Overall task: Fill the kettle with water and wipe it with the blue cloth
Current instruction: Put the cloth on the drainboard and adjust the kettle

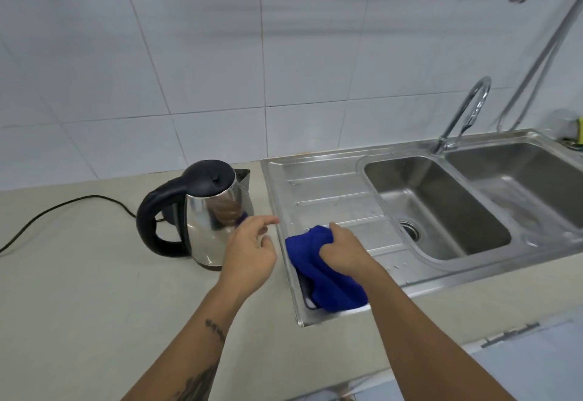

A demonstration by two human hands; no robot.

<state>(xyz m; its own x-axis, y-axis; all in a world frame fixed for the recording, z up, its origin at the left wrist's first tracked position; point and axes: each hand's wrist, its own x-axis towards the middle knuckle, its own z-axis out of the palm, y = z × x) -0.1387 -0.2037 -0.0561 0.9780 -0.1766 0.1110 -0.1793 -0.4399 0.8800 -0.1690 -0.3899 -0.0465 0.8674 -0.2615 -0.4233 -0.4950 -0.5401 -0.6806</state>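
Note:
A steel kettle (206, 220) with a black lid and handle stands upright on the beige counter, its lid closed. My left hand (250, 254) hovers just right of the kettle's body with fingers apart, holding nothing. The blue cloth (328, 280) lies bunched on the sink's draining board, and my right hand (344, 250) is closed over its top.
The steel sink unit (315, 186) has a draining board and two basins, with a curved tap (463, 116) behind them. The kettle's black cord (63, 208) trails left across the counter (94, 290). A tiled wall stands behind.

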